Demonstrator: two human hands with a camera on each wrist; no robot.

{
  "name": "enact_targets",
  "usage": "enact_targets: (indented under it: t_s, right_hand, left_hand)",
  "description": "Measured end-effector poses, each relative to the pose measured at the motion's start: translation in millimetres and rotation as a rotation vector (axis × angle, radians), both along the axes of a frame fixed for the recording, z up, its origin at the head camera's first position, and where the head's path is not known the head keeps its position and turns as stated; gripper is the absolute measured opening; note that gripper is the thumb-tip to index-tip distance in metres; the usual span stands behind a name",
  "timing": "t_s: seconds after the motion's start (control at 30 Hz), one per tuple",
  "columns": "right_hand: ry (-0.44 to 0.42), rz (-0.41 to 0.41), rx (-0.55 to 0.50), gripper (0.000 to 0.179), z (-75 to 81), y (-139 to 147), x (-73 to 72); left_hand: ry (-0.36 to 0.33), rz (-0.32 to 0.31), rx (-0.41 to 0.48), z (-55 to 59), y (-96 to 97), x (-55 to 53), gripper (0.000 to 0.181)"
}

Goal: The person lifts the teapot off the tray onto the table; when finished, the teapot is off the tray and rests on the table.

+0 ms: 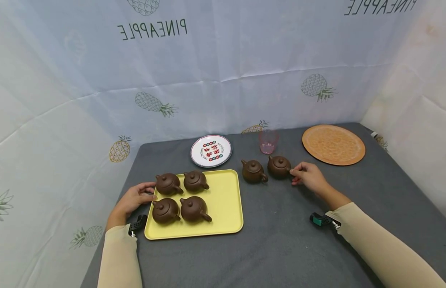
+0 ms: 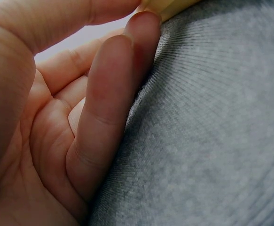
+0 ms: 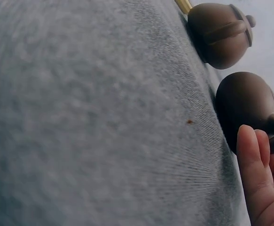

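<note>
My left hand [image 1: 133, 199] grips the left edge of a yellow tray [image 1: 223, 208]; in the left wrist view, the fingertips meet at the tray's rim [image 2: 172, 8]. Several brown teapots stand on the tray's left part, one of them a rear-left teapot [image 1: 167, 183] close to this hand. Right of the tray, my right hand [image 1: 311, 178] pinches the handle of a brown teapot [image 1: 278, 167], its spout pointing back left. Another brown teapot [image 1: 253, 172] stands just left of it on the cloth. In the right wrist view, the held teapot [image 3: 242, 103] partly hides behind the fingers [image 3: 252, 165].
Behind the tray lies a white plate [image 1: 197, 154] with red print. A pinkish clear cup [image 1: 268, 146] stands behind the two teapots off the tray. At the back right is a round tan board [image 1: 332, 144]. Grey cloth [image 1: 266, 248] covers the table, with a pineapple-print curtain behind.
</note>
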State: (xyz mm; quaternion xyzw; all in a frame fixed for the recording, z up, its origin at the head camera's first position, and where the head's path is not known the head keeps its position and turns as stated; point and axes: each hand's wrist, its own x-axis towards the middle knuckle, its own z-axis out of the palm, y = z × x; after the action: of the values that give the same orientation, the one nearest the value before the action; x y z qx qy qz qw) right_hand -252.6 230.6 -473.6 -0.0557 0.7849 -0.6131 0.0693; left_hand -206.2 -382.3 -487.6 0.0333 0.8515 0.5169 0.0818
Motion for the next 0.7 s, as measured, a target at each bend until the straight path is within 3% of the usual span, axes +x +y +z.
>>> enact_targets:
  t_s: [0.43,0.7]
  right_hand:
    - [0.005,-0.012,0.033,0.027,-3.1,-1.7,1.6]
    - [0.024,-0.029,0.114,0.036,-2.3,0.5,1.6]
  left_hand:
    - [-0.010,0.002,0.006,-2.3,0.1,-0.5,0.062]
    - [-0.023,0.000,0.017,1.6,2.4,-0.5,0.062]
